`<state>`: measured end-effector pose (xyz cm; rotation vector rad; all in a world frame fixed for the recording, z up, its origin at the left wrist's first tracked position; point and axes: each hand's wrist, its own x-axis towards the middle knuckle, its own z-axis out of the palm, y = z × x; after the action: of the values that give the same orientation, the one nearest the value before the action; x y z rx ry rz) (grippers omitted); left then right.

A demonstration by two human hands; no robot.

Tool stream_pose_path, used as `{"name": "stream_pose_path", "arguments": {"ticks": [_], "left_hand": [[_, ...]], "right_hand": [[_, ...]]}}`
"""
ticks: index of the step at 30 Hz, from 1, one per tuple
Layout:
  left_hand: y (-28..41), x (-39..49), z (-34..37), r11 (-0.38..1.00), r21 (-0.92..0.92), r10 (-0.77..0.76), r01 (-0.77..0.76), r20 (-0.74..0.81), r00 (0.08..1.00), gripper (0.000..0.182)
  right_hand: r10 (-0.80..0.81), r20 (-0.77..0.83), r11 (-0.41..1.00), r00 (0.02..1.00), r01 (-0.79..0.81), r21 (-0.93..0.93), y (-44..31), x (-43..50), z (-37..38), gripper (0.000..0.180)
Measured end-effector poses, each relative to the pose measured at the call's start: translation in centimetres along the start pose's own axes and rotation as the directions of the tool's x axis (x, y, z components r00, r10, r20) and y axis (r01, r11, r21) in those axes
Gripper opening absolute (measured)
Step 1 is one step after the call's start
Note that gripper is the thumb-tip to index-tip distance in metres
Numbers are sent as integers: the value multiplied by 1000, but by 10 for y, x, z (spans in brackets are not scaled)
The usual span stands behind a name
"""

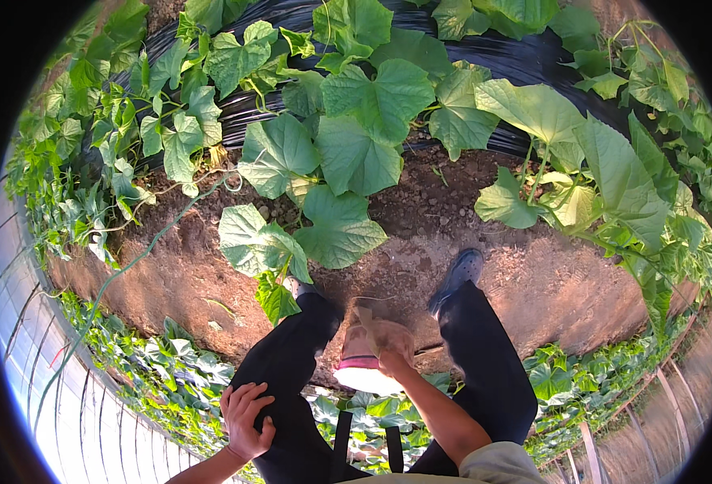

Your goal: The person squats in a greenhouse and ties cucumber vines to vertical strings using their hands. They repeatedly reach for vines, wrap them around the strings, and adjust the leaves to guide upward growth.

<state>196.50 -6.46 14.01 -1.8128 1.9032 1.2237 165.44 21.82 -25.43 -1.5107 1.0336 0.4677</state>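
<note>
My left hand [246,417] rests on the dark trouser leg [283,369] near the knee, fingers spread and holding nothing. Between my legs, my right hand [394,365] is closed around the lower end of a flat tan strip [365,323]; whether it is a strap or a tool is unclear. Behind the strip stands a round pinkish object [401,336] with a dark pink band and a glaring white side, perhaps a bucket or low stool. Just ahead, a vine with broad lobed leaves [341,230], likely cucumber, leans over the soil path [416,266] towards my left shoe.
Black plastic mulch film [525,66] covers the planted bed ahead. A thin green string [144,257] runs from the vines down the left side. Another large-leaved vine [574,206] reaches over the path at right. More plants [150,369] grow behind me, by a translucent greenhouse wall [90,411].
</note>
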Motion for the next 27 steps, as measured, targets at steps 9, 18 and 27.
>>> {"name": "stream_pose_path", "arguments": {"ticks": [9,18,27], "left_hand": [[-53,16,9,878,225,434,-424,5,901,36],[-73,30,66,771,541,544,-336,-286,789,29],[-51,-17,99,861,474,449,-185,-537,714,26]], "right_hand": [[138,303,964,943,-199,179,51,52,-92,47],[-56,132,633,990,-67,771,11,109,-401,39],[-81,-198,567,977,209,797,-47,63,-422,37]]}}
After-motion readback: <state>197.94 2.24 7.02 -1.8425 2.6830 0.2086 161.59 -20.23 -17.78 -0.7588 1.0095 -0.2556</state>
